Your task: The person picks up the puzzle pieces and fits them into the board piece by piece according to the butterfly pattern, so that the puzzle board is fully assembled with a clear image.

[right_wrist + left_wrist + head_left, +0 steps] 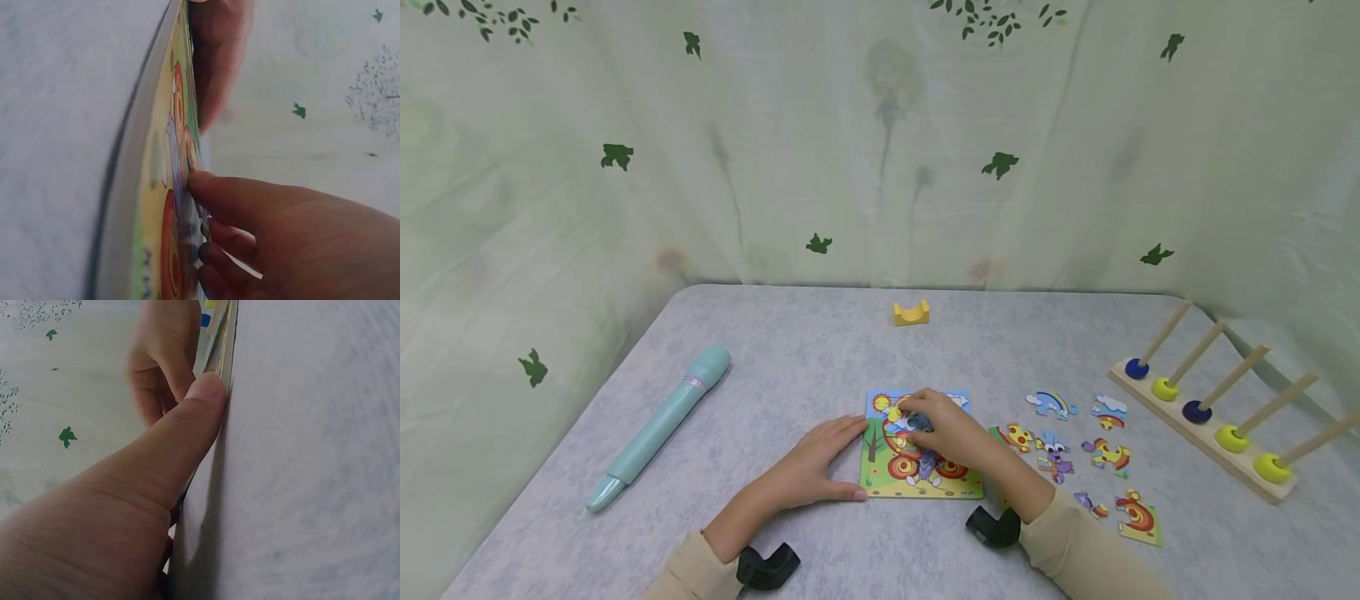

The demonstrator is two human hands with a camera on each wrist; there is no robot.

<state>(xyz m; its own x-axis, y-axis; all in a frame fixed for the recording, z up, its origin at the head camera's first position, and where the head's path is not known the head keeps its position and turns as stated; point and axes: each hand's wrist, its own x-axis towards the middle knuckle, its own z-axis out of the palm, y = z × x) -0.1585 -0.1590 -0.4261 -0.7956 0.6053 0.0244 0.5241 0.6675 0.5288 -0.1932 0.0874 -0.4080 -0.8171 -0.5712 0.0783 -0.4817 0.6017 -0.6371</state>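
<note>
A colourful picture puzzle board (891, 483) lies flat on the table, showing a sun, a tree and red-orange wheels. My left hand (820, 462) rests at its left side with fingers fairly straight. In the left wrist view the thumb (206, 390) touches the board's edge. My right hand (951, 429) is over the middle of the board, its thumb and fingers bent together on a puzzle piece (204, 226) at the board's surface. The fingers hide most of that piece. Several loose puzzle pieces, including a rainbow piece (1051, 404) and a purple piece (1056, 458), lie to the right.
A wooden stand with upright pegs (1198, 433) and blue and yellow beads stands at the right. At the left lies a light-green microphone-shaped stick (658, 429). A yellow notched block (911, 314) sits near the back edge. Behind the table hangs a leaf-patterned curtain (820, 150).
</note>
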